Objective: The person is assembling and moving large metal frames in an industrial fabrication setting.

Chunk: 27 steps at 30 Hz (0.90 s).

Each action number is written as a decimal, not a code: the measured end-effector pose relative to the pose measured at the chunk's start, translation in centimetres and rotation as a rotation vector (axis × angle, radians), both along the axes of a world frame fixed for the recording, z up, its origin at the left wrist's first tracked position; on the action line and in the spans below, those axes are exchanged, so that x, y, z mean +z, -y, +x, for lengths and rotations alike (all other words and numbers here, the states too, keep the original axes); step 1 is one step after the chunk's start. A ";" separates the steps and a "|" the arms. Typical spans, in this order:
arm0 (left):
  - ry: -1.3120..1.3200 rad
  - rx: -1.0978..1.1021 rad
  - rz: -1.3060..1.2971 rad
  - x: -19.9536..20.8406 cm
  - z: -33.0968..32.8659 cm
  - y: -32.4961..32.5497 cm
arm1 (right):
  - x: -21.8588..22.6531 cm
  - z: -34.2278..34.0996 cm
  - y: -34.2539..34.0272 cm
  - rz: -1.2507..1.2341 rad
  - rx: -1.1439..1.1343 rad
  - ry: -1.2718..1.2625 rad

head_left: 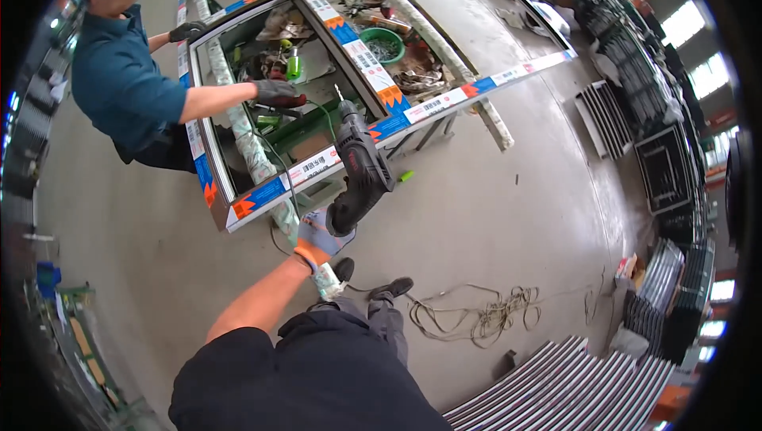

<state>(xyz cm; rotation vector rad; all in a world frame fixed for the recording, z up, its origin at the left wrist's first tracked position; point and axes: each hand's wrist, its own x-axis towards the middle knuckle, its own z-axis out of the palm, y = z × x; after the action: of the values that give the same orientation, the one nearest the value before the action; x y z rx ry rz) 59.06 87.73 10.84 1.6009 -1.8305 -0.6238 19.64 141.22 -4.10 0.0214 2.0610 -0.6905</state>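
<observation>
Left hand: gloved, fingers wrapped around electric drill grip.
Drill: bit touching near rail of window frame.
Right hand: out of view.
Co-worker's gloved hand: inside frame.

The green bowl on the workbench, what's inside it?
The green bowl holds a heap of small grey metallic bits, probably screws, though too small to tell. The heap hides its bottom. The left hand grips a power drill; no right hand shows.
</observation>
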 end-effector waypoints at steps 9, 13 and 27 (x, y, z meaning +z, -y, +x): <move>0.160 0.255 0.054 -0.5 -3.7 -1.5 | -4.4 -25.6 19.3 -0.087 0.154 -0.094; 0.258 0.207 0.148 1.1 -5.9 -0.7 | -5.1 -33.2 36.2 -0.482 0.311 -0.407; -0.277 0.371 0.156 0.1 -5.1 10.5 | 9.2 2.8 83.0 -1.012 0.868 -0.263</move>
<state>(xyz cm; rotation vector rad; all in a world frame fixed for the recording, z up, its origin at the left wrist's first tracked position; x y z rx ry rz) 53.93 77.19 10.96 1.7947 -1.2701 -0.7838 22.43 58.22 5.13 -1.4884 1.4864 -1.0891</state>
